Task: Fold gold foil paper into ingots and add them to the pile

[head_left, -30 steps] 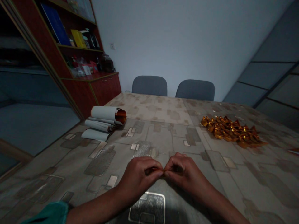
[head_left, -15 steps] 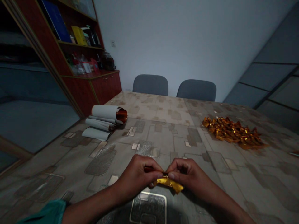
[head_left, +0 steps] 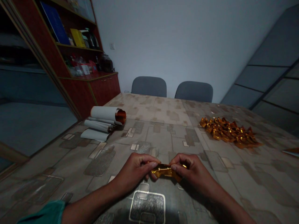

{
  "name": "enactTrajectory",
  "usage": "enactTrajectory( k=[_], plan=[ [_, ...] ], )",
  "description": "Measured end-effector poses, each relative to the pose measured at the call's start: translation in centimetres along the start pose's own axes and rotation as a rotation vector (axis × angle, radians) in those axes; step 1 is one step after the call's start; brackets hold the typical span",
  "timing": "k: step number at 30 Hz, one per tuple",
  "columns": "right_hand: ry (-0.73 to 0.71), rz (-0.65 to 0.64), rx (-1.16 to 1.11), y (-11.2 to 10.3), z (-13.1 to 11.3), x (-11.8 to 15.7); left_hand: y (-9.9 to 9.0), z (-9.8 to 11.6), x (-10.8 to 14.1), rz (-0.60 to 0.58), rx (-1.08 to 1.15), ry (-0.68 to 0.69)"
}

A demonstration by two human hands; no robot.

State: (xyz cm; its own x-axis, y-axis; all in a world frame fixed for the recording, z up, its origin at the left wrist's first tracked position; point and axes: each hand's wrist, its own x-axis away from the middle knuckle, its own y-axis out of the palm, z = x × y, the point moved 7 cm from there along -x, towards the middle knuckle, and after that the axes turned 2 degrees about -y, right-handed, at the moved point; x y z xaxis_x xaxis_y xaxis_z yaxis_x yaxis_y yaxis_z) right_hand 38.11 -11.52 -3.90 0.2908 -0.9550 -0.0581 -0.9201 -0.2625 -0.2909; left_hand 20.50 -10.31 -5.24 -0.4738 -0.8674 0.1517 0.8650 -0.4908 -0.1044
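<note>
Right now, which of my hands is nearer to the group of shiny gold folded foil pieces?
Right. Your right hand is to the left of the gold foil pieces and closer to you; your left hand is farther left, beyond the right one.

A patterned cloth (head_left: 161,140) covers the table. Two grey chairs stand side by side at its far edge, the left chair (head_left: 149,86) and the right chair (head_left: 194,91), with only their backs showing. Behind them is a pale wall (head_left: 173,40) with a socket (head_left: 112,46). On the left stands a red-brown cabinet (head_left: 105,88) with shelves above. A blue folder (head_left: 55,24) leans on one shelf near a yellow box (head_left: 78,38); below them, bags (head_left: 80,66) lie beside a dark jar (head_left: 106,63). Grey panels (head_left: 263,76) with dark strips fill the right side.
</note>
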Motion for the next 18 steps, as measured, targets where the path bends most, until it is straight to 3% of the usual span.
enactTrajectory(
  k=[7, 18],
  plan=[
    [0.038, -0.048, -0.038, -0.79, 0.58, -0.06, 0.74, -0.03, 0.18, -0.257, 0.076, -0.011],
    [0.029, -0.078, -0.011, -1.02, 0.85, -0.28, 0.83, -0.30, 0.22, -0.247, 0.027, -0.009]
  ],
)
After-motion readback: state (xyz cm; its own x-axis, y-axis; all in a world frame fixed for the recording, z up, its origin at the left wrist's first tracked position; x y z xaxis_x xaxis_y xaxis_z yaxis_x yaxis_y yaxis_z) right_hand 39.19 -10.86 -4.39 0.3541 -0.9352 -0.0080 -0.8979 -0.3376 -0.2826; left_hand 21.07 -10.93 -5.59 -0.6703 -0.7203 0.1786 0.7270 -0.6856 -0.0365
